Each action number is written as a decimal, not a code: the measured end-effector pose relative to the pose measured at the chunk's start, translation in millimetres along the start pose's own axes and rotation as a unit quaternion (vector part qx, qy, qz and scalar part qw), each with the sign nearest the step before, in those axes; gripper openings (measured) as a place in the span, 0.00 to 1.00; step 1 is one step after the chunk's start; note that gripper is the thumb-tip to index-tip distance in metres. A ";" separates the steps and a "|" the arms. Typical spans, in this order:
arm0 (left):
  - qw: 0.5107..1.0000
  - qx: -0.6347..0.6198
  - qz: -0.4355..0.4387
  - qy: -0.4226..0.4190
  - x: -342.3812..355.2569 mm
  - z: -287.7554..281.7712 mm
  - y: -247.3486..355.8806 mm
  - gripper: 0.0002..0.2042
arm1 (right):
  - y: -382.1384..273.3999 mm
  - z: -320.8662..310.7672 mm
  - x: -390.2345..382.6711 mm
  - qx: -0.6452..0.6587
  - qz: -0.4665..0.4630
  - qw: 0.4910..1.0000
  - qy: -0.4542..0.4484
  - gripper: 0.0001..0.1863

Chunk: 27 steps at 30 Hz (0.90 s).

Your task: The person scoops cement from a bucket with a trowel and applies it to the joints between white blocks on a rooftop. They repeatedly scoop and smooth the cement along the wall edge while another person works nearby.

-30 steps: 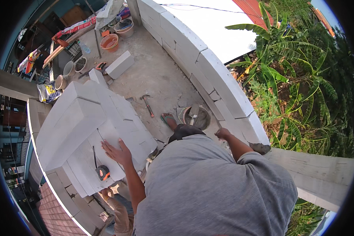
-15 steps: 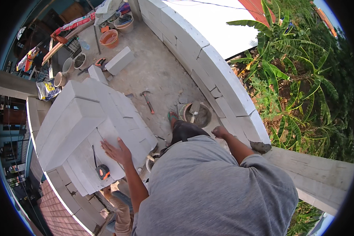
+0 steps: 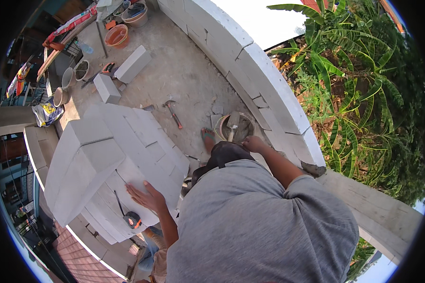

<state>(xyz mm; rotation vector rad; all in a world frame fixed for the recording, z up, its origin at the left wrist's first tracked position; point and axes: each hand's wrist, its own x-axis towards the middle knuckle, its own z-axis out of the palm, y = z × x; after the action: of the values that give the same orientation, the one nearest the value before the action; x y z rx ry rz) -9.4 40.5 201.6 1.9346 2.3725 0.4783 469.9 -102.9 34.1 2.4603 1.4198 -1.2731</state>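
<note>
My left hand [image 3: 147, 196] lies flat, fingers stretched, on top of a stack of pale grey lightweight blocks [image 3: 156, 162]. Beside it, a black and orange tape measure [image 3: 132, 220] rests on the blocks with a dark strip reaching away from it. My right hand [image 3: 254, 144], fingers curled and nothing visible in them, is above my right thigh at the near edge of a mortar bucket [image 3: 217, 126]. A trowel [image 3: 233, 121] leans in that bucket, its pale handle toward me and apart from my hand. Grey mortar fills part of the bucket.
A low block wall [image 3: 269, 89] curves along the right, with banana plants beyond. On the floor lie a hammer [image 3: 174, 114], two loose blocks [image 3: 133, 64] and a handsaw [image 3: 109, 68]. Orange tub [image 3: 117, 36] and several buckets stand farther off. Another person's sleeve [image 3: 159, 259] shows below the stack.
My right hand has moved left and forward to the mortar bucket's near edge. My left hand stays on the blocks. The view has shifted slightly.
</note>
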 end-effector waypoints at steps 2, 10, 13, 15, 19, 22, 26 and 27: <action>1.000 0.008 -0.005 0.005 2.2 0.0 -2.9 0.34 | -15.9 -8.4 3.0 0.001 -0.016 1.000 -0.001 0.21; 0.998 -0.054 -0.007 0.013 10.3 -0.3 7.9 0.33 | 7.0 -5.5 -23.7 0.027 0.025 0.999 -0.014 0.21; 0.998 -0.048 -0.024 0.012 12.0 -17.2 -13.1 0.33 | -18.6 2.7 -51.6 0.020 0.038 0.996 -0.080 0.22; 0.997 -0.074 -0.030 0.012 12.5 -14.2 -11.1 0.34 | 32.4 25.3 -51.5 -0.134 -0.101 0.984 -0.065 0.17; 0.995 -0.083 -0.042 0.022 2.0 -26.9 -31.2 0.34 | 45.0 38.0 -70.9 -0.028 0.047 0.994 -0.097 0.20; 0.985 -0.168 -0.027 0.032 11.4 -5.8 -0.4 0.34 | 130.8 22.9 -25.2 -0.125 0.057 0.989 -0.047 0.21; 0.987 -0.144 -0.049 0.050 0.4 -26.0 -25.3 0.34 | 19.9 39.2 -13.2 -0.136 -0.049 0.986 -0.083 0.21; 0.987 -0.141 -0.056 0.052 -4.2 -22.5 -26.4 0.34 | 0.8 34.6 -10.2 -0.143 -0.067 0.984 -0.085 0.21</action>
<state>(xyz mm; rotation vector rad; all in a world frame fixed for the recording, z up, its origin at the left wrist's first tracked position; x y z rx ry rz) -38.6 27.2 215.3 1.6844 2.3051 0.8734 446.1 -124.3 17.5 2.0541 1.6156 -1.1713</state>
